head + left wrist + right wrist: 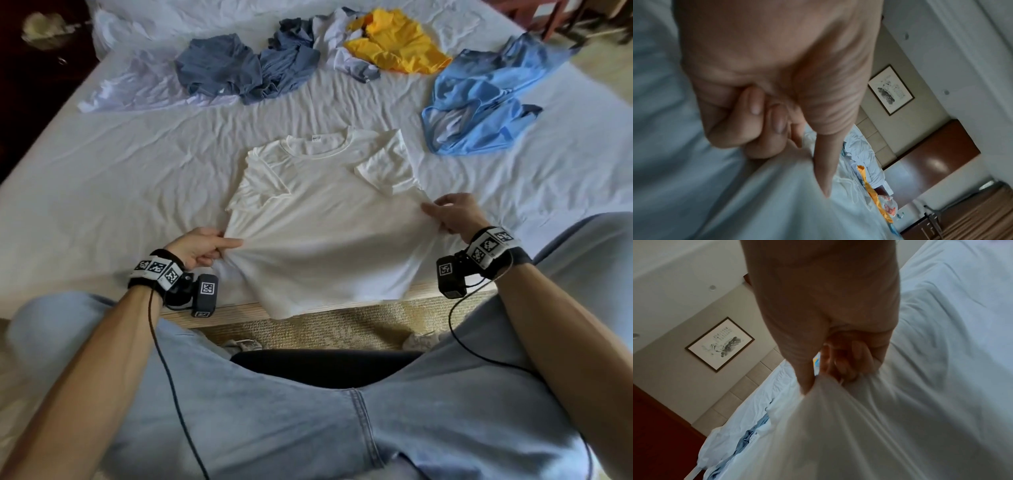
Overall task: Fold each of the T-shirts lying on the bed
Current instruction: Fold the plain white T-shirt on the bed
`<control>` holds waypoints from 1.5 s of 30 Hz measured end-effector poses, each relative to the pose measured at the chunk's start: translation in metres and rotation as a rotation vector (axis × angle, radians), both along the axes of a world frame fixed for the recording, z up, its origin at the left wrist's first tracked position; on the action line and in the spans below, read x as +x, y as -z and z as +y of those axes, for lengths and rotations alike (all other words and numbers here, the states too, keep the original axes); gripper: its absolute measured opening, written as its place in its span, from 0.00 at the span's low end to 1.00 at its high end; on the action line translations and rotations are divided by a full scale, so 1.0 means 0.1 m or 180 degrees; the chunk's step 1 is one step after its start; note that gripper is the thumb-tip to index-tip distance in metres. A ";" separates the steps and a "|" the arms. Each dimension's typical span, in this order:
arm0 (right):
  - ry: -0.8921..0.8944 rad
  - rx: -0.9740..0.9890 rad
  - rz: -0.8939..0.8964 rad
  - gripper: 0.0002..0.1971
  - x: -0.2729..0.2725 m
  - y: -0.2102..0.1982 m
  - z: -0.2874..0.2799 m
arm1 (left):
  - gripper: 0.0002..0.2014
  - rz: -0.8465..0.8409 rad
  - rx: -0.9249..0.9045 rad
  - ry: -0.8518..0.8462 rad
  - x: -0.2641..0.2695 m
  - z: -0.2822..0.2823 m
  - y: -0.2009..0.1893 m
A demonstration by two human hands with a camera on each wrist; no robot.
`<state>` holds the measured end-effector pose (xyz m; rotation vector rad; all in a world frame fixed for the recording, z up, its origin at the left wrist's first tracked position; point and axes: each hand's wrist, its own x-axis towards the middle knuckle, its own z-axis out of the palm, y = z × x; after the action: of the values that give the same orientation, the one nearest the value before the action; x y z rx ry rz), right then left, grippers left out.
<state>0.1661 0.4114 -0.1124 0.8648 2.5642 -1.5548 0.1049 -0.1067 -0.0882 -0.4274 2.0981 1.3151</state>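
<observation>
so the white t-shirt [325, 219] lies face up at the near edge of the bed [102, 178], hem hanging over the side, both sleeves already turned in over the chest. the left hand [200, 246] pinches its left side and the right hand [452, 212] bunches the right side, likely to pull the cloth taut and flat for the next fold. farther back wait a grey-blue shirt [219, 68], a yellow one [394, 41] and a light blue one [479, 99], all crumpled.

A T-shirt [322, 219] lies flat near the bed's [102, 178] front edge — crumpled shirts [246, 68] behind it, another heap [479, 99] far right.
</observation>
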 end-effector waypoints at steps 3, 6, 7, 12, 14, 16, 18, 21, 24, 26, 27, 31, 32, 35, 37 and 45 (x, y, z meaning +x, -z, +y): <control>-0.0337 -0.0008 -0.0195 0.14 0.05 0.03 0.05 | 0.11 -0.0159 0.0077 0.0056 0.01 0.05 0.00; -0.0005 0.0037 -0.0064 0.16 0.05 0.07 0.12 | 0.20 -0.0198 -0.0166 0.0039 -0.02 0.00 -0.03; 0.0041 0.0070 -0.0055 0.16 0.06 0.08 0.14 | 0.23 -0.0203 -0.0364 0.0109 -0.04 -0.03 -0.03; -0.0682 -0.0294 -0.0524 0.19 0.16 0.00 0.17 | 0.20 -0.0287 -0.1150 0.0694 -0.08 -0.08 -0.06; -0.1002 -0.0262 -0.0814 0.19 0.21 -0.02 0.21 | 0.19 -0.0220 -0.1308 0.0786 -0.08 -0.07 -0.07; -0.1280 -0.0159 -0.1033 0.20 0.24 -0.01 0.23 | 0.19 -0.0183 -0.1409 0.0821 -0.09 -0.06 -0.07; -0.1396 -0.0007 -0.1056 0.17 0.25 0.00 0.26 | 0.15 -0.0198 -0.1526 0.0844 -0.05 -0.06 -0.11; -0.1484 0.0395 -0.0986 0.16 0.27 -0.02 0.30 | 0.19 -0.0264 -0.1589 0.0938 -0.08 -0.08 -0.14; -0.1659 0.0894 -0.0907 0.28 0.27 -0.05 0.23 | 0.22 -0.0387 -0.1541 0.1040 -0.07 -0.06 -0.22; -0.1489 0.1164 -0.0688 0.34 0.21 -0.04 0.18 | 0.26 -0.0229 -0.1552 0.0871 -0.11 -0.07 -0.23; -0.1350 0.1240 -0.0502 0.33 0.17 -0.05 0.15 | 0.29 -0.0046 -0.1566 0.0671 -0.14 -0.08 -0.23; -0.0720 0.1414 0.0358 0.20 -0.08 -0.08 -0.04 | 0.31 0.1045 -0.1906 0.0213 -0.36 -0.02 -0.18; -0.0620 0.1351 0.0472 0.17 -0.15 -0.09 -0.08 | 0.29 0.1192 -0.1943 0.0199 -0.41 0.03 -0.19; -0.0520 0.1232 0.0418 0.16 -0.32 -0.06 -0.16 | 0.25 0.1169 -0.1794 0.0336 -0.55 0.16 -0.16; -0.0433 0.1299 0.0258 0.17 -0.35 -0.03 -0.16 | 0.26 0.0954 -0.1758 0.0495 -0.59 0.21 -0.15; -0.1372 0.1198 0.0396 0.26 -0.17 -0.23 -0.31 | 0.16 0.1714 -0.1914 0.0886 -0.26 0.52 -0.34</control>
<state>0.1489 0.3806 -0.0893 0.1933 2.9225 -1.0566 0.0788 -0.0549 -0.0546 -0.0007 2.8787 0.6585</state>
